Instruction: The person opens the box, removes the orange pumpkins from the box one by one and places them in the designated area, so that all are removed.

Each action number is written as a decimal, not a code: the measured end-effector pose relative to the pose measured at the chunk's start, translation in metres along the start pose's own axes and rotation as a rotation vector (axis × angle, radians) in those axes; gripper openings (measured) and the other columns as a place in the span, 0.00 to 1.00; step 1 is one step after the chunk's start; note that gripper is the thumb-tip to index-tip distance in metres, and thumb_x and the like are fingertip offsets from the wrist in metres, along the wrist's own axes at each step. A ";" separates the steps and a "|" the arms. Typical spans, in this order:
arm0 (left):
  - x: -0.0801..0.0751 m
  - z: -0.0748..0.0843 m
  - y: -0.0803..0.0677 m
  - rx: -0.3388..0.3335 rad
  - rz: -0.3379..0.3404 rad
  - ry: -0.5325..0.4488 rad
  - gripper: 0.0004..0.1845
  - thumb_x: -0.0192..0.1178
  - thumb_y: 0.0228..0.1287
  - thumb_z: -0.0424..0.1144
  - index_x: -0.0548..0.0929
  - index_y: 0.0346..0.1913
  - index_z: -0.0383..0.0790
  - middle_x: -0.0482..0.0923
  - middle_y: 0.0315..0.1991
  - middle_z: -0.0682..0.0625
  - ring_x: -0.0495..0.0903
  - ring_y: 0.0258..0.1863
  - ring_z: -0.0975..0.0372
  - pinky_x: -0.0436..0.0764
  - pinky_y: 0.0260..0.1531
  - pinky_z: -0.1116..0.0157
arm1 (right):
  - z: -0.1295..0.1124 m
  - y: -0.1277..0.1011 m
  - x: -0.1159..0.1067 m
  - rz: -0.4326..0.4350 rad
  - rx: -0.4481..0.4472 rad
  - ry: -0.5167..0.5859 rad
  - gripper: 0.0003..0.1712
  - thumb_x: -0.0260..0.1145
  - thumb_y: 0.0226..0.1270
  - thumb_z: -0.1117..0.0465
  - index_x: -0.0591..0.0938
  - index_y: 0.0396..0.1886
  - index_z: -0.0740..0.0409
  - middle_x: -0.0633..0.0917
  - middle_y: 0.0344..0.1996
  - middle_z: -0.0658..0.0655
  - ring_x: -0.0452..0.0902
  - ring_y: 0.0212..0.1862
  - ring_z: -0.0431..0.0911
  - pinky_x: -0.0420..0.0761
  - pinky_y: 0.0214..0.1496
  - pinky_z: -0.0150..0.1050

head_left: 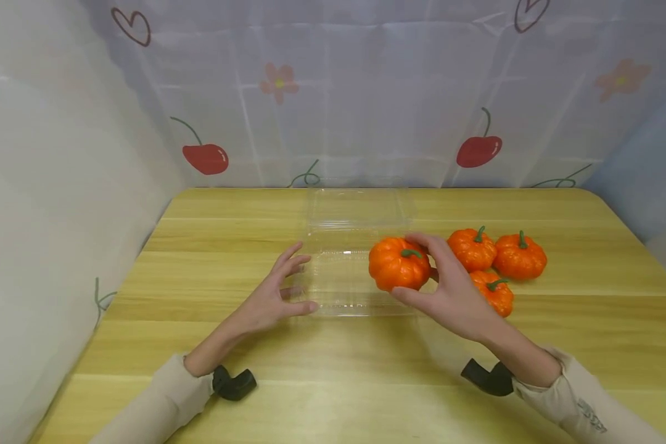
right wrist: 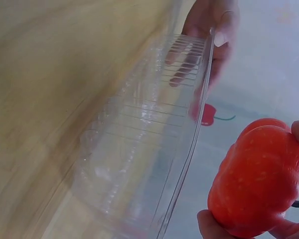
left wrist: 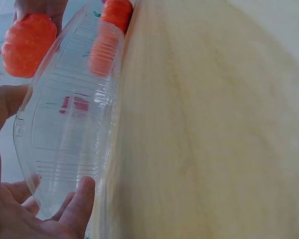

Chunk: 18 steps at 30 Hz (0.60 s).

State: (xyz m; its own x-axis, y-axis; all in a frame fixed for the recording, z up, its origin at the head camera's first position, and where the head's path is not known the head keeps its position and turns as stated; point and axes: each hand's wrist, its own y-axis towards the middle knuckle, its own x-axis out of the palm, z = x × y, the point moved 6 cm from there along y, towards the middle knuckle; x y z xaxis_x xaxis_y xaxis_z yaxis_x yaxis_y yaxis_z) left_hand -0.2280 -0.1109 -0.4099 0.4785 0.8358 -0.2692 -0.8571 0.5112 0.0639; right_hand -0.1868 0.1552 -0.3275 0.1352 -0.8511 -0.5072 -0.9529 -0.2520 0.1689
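Observation:
Between the thumb and fingers of my right hand is a small orange pumpkin with a green stem, held above the right part of a clear plastic container. In the right wrist view the pumpkin is raised beside the container's rim. My left hand is at the container's left side, thumb and fingers spread. The left wrist view shows its fingers along the container wall. The container's hinged lid lies folded back behind the base.
Three more pumpkins sit in a cluster right of the container: one at the back left, one at the right, one in front, partly behind my right hand. A patterned curtain hangs behind the wooden table.

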 end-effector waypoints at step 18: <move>0.001 0.000 0.001 0.008 -0.007 0.011 0.54 0.72 0.57 0.32 0.47 0.79 0.48 0.46 0.76 0.41 0.54 0.72 0.45 0.70 0.63 0.45 | 0.012 -0.041 -0.030 0.057 -0.022 0.012 0.37 0.71 0.61 0.68 0.67 0.68 0.57 0.66 0.64 0.54 0.65 0.61 0.45 0.70 0.57 0.20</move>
State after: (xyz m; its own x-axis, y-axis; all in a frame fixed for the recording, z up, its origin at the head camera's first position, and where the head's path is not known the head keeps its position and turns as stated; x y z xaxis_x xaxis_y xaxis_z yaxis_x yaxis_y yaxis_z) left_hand -0.2286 -0.1100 -0.4101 0.4827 0.8298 -0.2800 -0.8518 0.5191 0.0699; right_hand -0.1549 0.1967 -0.3294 0.0841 -0.8697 -0.4863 -0.9528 -0.2131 0.2163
